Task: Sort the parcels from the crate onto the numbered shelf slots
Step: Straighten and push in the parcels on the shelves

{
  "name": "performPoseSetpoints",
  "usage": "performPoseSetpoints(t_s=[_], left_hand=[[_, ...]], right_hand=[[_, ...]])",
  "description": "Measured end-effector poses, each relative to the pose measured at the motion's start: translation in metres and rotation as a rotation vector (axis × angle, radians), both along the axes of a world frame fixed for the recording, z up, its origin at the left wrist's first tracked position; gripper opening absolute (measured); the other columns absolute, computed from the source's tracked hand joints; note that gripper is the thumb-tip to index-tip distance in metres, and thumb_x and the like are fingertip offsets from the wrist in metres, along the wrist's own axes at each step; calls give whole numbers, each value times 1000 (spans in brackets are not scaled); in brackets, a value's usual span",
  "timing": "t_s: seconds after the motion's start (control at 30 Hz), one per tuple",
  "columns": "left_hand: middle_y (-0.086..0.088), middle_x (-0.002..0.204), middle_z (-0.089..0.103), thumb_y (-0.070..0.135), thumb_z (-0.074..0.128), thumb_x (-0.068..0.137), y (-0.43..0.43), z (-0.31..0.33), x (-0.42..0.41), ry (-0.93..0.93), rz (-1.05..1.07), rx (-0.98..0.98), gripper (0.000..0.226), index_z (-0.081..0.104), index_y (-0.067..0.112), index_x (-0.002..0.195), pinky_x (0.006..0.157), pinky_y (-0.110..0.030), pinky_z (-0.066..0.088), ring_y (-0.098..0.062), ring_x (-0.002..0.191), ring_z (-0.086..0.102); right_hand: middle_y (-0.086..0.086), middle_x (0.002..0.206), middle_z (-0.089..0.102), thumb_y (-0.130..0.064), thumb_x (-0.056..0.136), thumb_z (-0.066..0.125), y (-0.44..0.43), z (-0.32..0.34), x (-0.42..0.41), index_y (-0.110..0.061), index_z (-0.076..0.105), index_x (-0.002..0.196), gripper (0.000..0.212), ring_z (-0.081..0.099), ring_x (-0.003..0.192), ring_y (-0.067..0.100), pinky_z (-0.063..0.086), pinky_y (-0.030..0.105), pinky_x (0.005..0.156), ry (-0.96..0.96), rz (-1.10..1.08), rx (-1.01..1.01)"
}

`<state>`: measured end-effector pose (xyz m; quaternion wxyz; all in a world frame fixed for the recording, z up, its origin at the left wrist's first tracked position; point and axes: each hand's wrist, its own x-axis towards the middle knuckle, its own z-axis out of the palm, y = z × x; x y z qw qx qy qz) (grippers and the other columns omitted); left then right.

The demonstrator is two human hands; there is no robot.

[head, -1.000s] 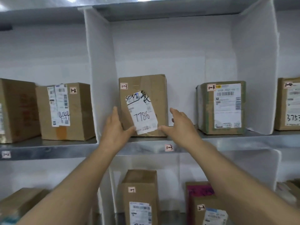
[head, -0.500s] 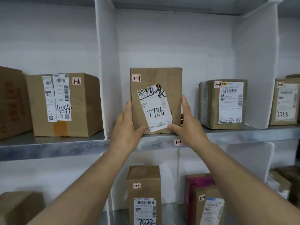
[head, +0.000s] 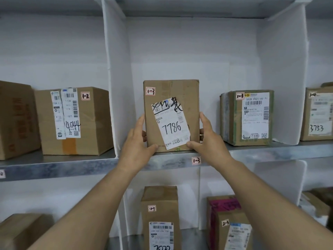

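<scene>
Metal shelf point(head: 72, 165) with white dividers: the parcel point(head: 173, 92) stands upright in the slot whose edge tag point(head: 196, 160) reads 1-3, long axis vertical, labelled face toward the camera, label skewed and marked 7786, its top lines scribbled over. Its sides are clasped by the left hand point(head: 137, 143) and the right hand point(head: 210, 139), thumbs covering the lower front corners, with most fingers hidden behind the box, apparently curled round its rear edges. A neighbouring parcel point(head: 246, 118) stands apart to the right; boxes at both frame edges are cut off.
</scene>
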<state>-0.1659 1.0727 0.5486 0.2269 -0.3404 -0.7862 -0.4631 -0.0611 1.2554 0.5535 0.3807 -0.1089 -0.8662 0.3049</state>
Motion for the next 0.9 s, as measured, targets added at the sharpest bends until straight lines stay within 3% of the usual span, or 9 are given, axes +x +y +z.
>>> performPoseSetpoints(t_s=[0.13, 0.3, 0.4, 0.47, 0.53, 0.7, 0.77, 0.9], left_hand=[[1, 109, 50, 11, 78, 76, 0, 1, -3, -21, -22, 9, 105, 9, 39, 150, 93, -42, 49, -15, 100, 54], [1, 106, 53, 10, 78, 76, 0, 2, -1, -48, -40, 26, 105, 9, 38, 150, 94, -41, 49, -15, 100, 55], [-1, 118, 52, 13, 79, 76, -2, 4, 3, -104, -53, 73, 107, 6, 34, 151, 99, -39, 47, -16, 107, 54], [-1, 128, 48, 16, 79, 76, -8, 4, 11, -104, -53, 111, 106, 7, 31, 152, 101, -35, 44, -13, 112, 50], [3, 129, 45, 22, 79, 77, -19, 3, 23, -34, -28, 119, 99, 13, 30, 151, 100, -32, 44, -10, 114, 48], [8, 123, 47, 27, 75, 80, -63, -6, 44, 193, 29, 145, 70, 37, 27, 140, 91, -24, 45, -4, 108, 48], [8, 124, 49, 28, 74, 81, -87, -8, 41, 205, 59, 154, 65, 40, 27, 137, 91, -25, 46, -5, 109, 49], [7, 123, 45, 25, 74, 81, -138, -9, 16, 198, 134, 188, 68, 39, 25, 138, 93, -28, 43, -8, 111, 47]], right_hand=[[-3, 107, 62, -19, 82, 73, 3, 2, -1, -37, 13, 150, 92, 59, 93, 17, 41, 27, 76, -19, 24, 2], [-1, 124, 60, -20, 81, 73, 5, 3, -1, -32, 20, 148, 87, 55, 99, 14, 38, 25, 79, -35, 43, 4], [1, 137, 51, -25, 79, 76, 6, 4, 0, -25, 11, 152, 98, 53, 117, 17, 40, 26, 91, -50, 38, -7], [4, 144, 44, -27, 76, 80, 6, 4, 4, -22, 10, 153, 104, 48, 125, 18, 42, 36, 102, -24, 19, -28], [5, 145, 40, -29, 75, 81, 2, 5, 12, -22, 13, 152, 103, 46, 128, 18, 41, 41, 105, 17, -22, -1], [5, 134, 45, -26, 78, 76, -36, 12, 34, -20, 31, 146, 83, 50, 115, 16, 45, 41, 98, 169, -28, 154], [3, 131, 46, -25, 79, 75, -62, 17, 35, -20, 36, 144, 76, 51, 109, 13, 45, 38, 96, 179, 6, 182], [3, 125, 50, -25, 79, 74, -120, 21, 20, -19, 43, 139, 68, 53, 105, 17, 47, 44, 93, 223, 100, 254]])
